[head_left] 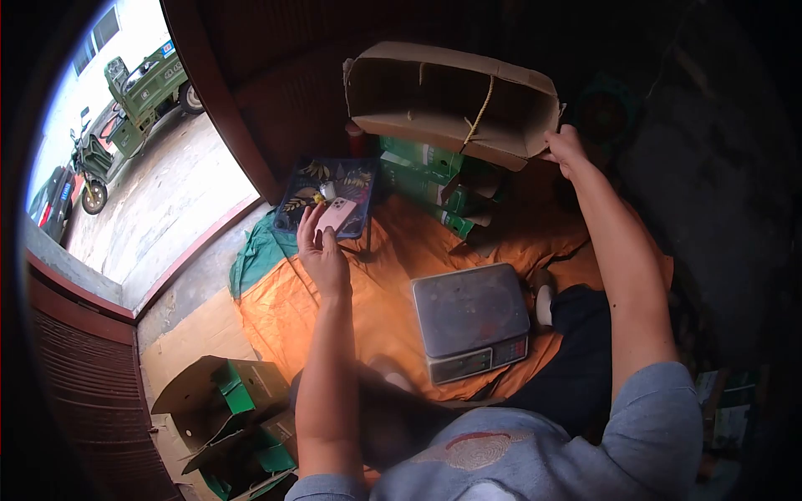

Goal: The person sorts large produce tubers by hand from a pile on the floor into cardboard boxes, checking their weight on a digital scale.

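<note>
My left hand [324,255] is raised with bent fingers near a pink phone [337,217], which sits over a small dark patterned stool [292,204]; whether the fingers grip the phone I cannot tell. At the upper right my right hand [565,151] is closed on the corner of an open cardboard box [443,131], tilted so its hollow inside shows, with yellow cords across it. Below and between my arms a digital scale [472,311] rests on an orange sheet [368,301], its metal pan bare.
Green boxes [422,171] are stacked under the cardboard box. Open cartons [238,388] stand at the lower left. A doorway at the upper left shows a green three-wheeled vehicle [150,92] outside. A red-lidded container [357,138] is behind the stool.
</note>
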`<state>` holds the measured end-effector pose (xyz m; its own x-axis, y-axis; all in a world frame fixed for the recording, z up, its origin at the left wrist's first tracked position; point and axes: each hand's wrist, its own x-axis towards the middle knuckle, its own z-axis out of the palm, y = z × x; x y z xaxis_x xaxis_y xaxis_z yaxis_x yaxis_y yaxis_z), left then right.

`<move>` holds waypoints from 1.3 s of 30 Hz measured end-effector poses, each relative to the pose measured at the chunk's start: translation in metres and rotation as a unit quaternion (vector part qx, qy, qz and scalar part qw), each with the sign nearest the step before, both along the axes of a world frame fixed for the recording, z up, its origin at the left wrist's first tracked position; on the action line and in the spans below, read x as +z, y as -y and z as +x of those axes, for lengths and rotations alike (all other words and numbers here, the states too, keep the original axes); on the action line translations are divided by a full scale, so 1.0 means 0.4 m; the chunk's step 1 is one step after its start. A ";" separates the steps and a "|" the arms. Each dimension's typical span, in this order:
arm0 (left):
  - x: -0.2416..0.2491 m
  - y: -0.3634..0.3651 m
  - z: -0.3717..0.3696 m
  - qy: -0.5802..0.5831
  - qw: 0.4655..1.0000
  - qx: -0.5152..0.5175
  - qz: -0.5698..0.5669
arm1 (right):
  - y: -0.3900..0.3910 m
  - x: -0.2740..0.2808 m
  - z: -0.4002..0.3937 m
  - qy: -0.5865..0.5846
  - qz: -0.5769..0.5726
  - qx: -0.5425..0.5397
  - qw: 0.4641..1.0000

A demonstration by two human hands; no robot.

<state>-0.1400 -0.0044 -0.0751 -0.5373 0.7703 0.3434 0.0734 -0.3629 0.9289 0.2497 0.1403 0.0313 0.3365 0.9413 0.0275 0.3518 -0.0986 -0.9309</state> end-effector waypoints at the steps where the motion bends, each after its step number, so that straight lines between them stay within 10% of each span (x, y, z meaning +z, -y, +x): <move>1: 0.001 0.004 -0.005 0.032 0.999 -0.019 0.011 | 0.019 0.014 0.031 0.009 -0.004 0.019 1.000; 12: 0.054 0.079 -0.039 0.107 0.987 -0.115 -0.028 | 0.401 0.218 0.088 0.050 -0.126 0.185 0.973; 23: -0.063 0.107 0.029 0.297 0.866 -0.347 -0.201 | 0.455 -0.135 0.156 0.005 -0.315 0.202 0.927; 35: -0.099 0.069 0.125 -0.094 0.740 -0.400 -0.533 | 0.455 -0.331 0.313 0.063 -0.380 0.242 0.891; 39: -0.125 0.037 0.144 -0.316 0.748 -0.426 -0.399 | 0.443 -0.344 0.328 0.181 -0.371 0.279 0.867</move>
<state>-0.0822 -0.0192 -0.1252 0.3405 0.8366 -0.4292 0.6466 0.1231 0.7528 0.3811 -0.0371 -0.1061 -0.0817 0.7581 -0.6469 0.7929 -0.3438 -0.5031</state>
